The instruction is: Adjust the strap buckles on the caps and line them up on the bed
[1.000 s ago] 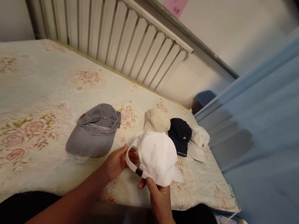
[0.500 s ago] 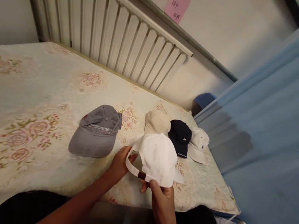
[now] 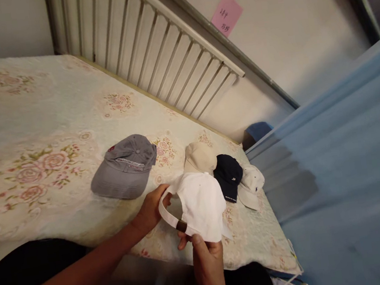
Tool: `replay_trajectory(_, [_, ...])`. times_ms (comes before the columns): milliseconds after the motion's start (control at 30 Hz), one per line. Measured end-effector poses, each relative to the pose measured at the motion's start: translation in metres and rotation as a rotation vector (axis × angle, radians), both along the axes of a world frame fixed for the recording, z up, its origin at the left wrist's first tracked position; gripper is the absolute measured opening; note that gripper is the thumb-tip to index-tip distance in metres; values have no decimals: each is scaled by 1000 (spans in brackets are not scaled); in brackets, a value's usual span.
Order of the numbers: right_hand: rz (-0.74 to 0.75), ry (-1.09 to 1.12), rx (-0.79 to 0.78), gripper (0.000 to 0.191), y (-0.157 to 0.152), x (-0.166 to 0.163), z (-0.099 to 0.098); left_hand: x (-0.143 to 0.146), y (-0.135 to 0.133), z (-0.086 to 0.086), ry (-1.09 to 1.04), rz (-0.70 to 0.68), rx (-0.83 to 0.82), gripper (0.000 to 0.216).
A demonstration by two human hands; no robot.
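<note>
I hold a white baseball cap [image 3: 200,202] above the near edge of a floral mattress [image 3: 35,135]. My left hand [image 3: 150,209] grips its back strap from the left. My right hand [image 3: 205,257] pinches the cap's lower edge near a dark strap buckle [image 3: 181,226]. A grey cap [image 3: 125,167] lies flat on the mattress to the left. Behind the white cap sit a beige cap [image 3: 199,157], a navy cap [image 3: 228,175] and another white cap [image 3: 251,183] in a row.
A slatted metal bed rail [image 3: 163,48] runs along the far side of the mattress. A blue curtain [image 3: 348,177] hangs at the right. A pink note [image 3: 226,14] is stuck on the wall. My dark-clothed knees [image 3: 32,271] are below the mattress edge.
The white cap has turned slightly in my hands, its crown folding downward. My right thumb has moved up onto its lower edge. The view has shifted a little.
</note>
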State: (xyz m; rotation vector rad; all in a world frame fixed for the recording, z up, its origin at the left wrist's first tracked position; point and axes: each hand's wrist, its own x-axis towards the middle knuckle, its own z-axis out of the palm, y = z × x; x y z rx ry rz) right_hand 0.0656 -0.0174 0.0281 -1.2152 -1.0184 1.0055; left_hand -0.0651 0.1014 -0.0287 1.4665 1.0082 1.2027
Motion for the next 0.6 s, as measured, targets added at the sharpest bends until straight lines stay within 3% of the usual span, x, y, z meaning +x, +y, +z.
replay_trajectory(200, [2, -114, 16, 30, 1, -4, 3, -1, -5, 3, -27, 15, -16, 22])
replay_trajectory(600, [-36, -123, -68, 26, 1, -5, 5, -2, -8, 5, -3, 17, 27, 19])
